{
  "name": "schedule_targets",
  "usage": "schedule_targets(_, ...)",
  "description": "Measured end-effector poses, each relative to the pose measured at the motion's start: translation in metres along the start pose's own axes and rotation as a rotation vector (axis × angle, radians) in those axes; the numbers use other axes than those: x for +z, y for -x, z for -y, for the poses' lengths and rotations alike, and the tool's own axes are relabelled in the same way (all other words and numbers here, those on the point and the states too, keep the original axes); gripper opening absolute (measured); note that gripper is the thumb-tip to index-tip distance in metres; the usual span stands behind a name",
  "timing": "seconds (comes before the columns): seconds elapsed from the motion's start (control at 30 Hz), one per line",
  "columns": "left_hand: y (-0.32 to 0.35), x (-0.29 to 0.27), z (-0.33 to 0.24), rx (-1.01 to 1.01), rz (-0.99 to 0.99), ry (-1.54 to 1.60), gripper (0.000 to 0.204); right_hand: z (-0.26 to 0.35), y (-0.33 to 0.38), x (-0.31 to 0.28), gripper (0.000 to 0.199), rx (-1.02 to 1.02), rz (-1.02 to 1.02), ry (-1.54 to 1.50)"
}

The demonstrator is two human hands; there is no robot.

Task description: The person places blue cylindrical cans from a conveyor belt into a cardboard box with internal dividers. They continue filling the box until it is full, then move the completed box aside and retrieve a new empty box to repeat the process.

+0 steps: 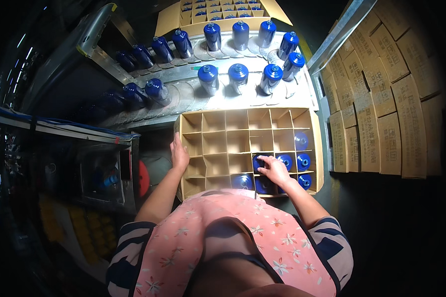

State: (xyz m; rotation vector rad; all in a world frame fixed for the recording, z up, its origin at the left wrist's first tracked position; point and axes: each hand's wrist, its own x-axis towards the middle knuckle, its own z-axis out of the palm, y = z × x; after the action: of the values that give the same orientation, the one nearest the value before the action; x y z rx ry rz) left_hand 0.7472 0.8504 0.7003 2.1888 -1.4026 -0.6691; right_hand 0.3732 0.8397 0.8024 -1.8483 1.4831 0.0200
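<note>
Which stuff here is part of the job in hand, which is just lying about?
In use:
- divided carton
- blue can under the right hand
- left hand on the carton's edge
- blue cans on the conveyor

Lying about:
- stacked flat cartons
- filled carton at the back

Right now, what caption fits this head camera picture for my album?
Right hand sets a blue can into a divided cardboard box; left hand steadies its edge.

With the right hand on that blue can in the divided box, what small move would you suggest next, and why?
Probably push the blue can fully down into its cell, then let go: the right hand rests on its top while the left hand steadies the carton.
</note>
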Motion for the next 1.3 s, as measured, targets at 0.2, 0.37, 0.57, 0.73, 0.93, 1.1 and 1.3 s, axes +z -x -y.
schedule_targets(0.2, 0.018, 0.015, -0.034, -0.028, -0.014, 0.042, 0.071, -0.038, 0.002, -0.016, 0.045, -0.054, 0.086, 0.216)
schedule_targets(0.37, 0.029, 0.022, -0.051, 0.017, -0.118, 0.01, 0.067, -0.056, 0.009, -0.012, 0.027, -0.01, -0.079, 0.181)
schedule_targets(0.57, 0.018, 0.001, -0.014, -0.024, -0.127, 0.107, 0.066, -0.008, 0.001, 0.002, 0.021, 0.106, -0.119, -0.244)
schedule_targets(0.73, 0.017, 0.003, -0.006, -0.069, -0.082, 0.168, 0.066, 0.049, 0.004, -0.083, 0.02, 0.001, -0.164, -0.675)
schedule_targets(0.93, 0.012, 0.003, 0.001, -0.122, -0.017, 0.099, 0.063, 0.125, -0.036, -0.154, 0.02, -0.338, -0.349, -0.602)
schedule_targets(1.1, 0.012, 0.007, 0.001, -0.063, 0.042, 0.15, 0.063, 0.163, -0.138, -0.155, 0.018, -0.38, -0.357, -0.656)
schedule_targets(1.3, 0.0, 0.011, 0.033, -0.076, 0.045, 0.194, 0.062, 0.171, -0.266, -0.094, 0.021, -0.21, -0.357, -0.475)
